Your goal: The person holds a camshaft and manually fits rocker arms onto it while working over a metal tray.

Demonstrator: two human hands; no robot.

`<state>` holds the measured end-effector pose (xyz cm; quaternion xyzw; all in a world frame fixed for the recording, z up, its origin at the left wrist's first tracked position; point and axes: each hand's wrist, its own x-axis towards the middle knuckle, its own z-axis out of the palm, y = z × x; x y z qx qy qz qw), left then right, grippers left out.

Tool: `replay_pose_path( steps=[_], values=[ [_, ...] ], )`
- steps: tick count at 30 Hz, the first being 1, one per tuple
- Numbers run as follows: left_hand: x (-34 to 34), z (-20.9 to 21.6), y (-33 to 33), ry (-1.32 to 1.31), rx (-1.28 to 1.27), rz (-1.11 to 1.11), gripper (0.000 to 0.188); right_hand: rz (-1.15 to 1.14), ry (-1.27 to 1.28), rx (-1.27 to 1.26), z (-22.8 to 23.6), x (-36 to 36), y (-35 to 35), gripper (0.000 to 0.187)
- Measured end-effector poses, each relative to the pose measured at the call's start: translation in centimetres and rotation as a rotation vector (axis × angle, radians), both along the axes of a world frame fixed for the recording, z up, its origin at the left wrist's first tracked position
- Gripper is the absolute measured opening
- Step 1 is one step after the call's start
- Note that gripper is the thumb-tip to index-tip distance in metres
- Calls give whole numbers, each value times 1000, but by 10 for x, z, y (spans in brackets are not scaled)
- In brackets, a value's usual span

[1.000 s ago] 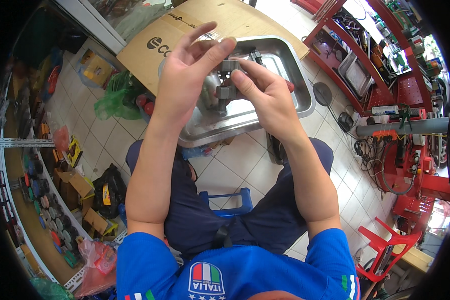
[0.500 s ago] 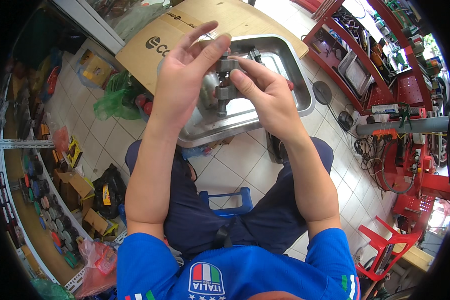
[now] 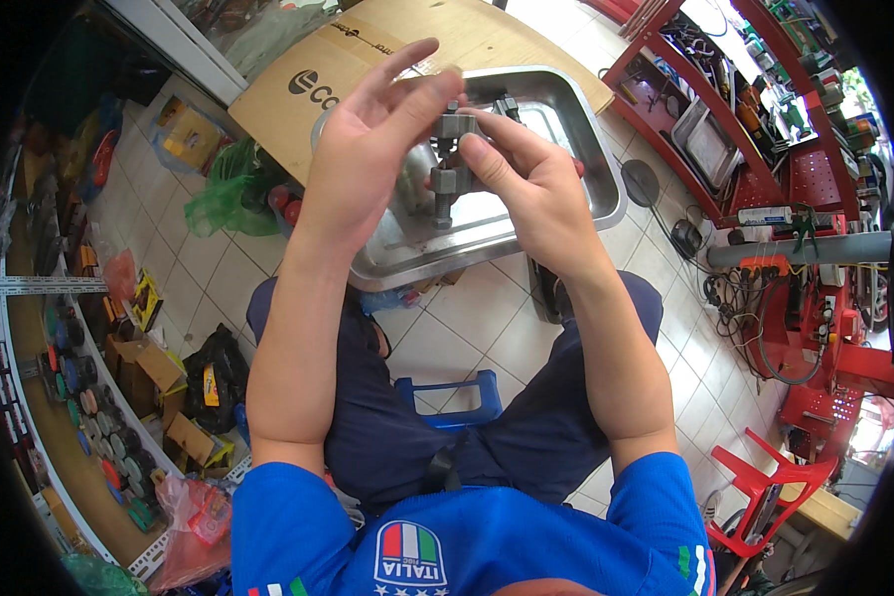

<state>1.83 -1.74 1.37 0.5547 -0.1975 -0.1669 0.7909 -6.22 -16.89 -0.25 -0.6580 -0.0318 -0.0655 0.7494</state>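
Above the metal tray, my right hand (image 3: 534, 189) is closed round a dark metal screw tool (image 3: 450, 182). The tool has two blocky, nut-like parts, and a threaded bolt end points down toward me. My left hand (image 3: 382, 124) is at the tool's far end, with thumb and a bent finger pinched over the bolt tip there. Its index finger stands raised and apart. The fingers partly hide the grip at that end. Another small dark metal piece (image 3: 508, 107) lies in the silver rectangular tray (image 3: 442, 270), near its far side.
Under the tray is a cardboard-covered table (image 3: 278, 94). A blue plastic stool (image 3: 482, 399) sits between my legs. Red tool shelving (image 3: 656, 84) with cables stands at right. At left are a green plastic bag (image 3: 233, 194), a black bag (image 3: 214, 377) and a shelf of discs (image 3: 104, 417).
My left thumb and fingers have shifted slightly at the far bolt tip, showing a bit more of it. The tool has moved only a little in my right hand, which keeps its grip.
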Motion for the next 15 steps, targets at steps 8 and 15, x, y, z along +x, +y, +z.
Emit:
replay_pose_path(
  steps=[8, 15],
  values=[
    [2, 1, 3, 37, -3, -63, 49, -18, 22, 50, 4, -1, 0, 51],
    [4, 0, 6, 61, -15, -146, 50, 47, 43, -13, 2, -1, -3, 50]
  ],
)
